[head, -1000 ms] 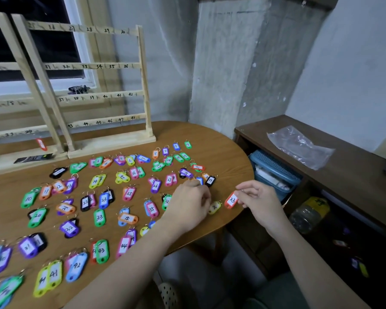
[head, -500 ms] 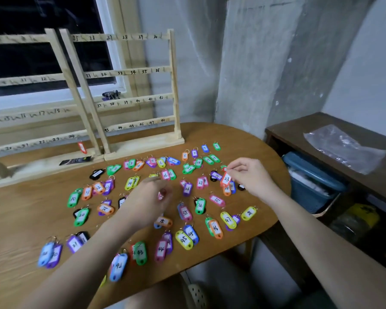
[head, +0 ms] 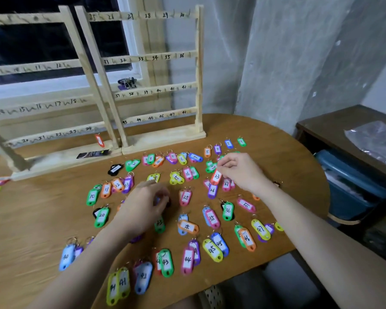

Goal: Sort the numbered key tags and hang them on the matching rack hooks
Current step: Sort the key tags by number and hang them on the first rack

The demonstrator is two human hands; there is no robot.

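Right hand (head: 241, 172) pinched orange tag "23" (head: 216, 176) | left hand (head: 143, 206) blurred, grip unclear | two racks (head: 198, 70), one tag hung (head: 99, 140)

Both bare forearms reach forward over the counter (head: 31, 219). The right hand (head: 239, 171), farther out, has its fingers curled in a pinching grip on a red tag marked 23 (head: 216, 176). The left hand (head: 143, 206) hovers nearer, knuckles up, fingers curled downward; blur hides what they hold.

Right hand (head: 239, 172) pinches orange tag 23 (head: 216, 176); left hand (head: 143, 206) hovers curled over scattered tags on the table (head: 42, 215).
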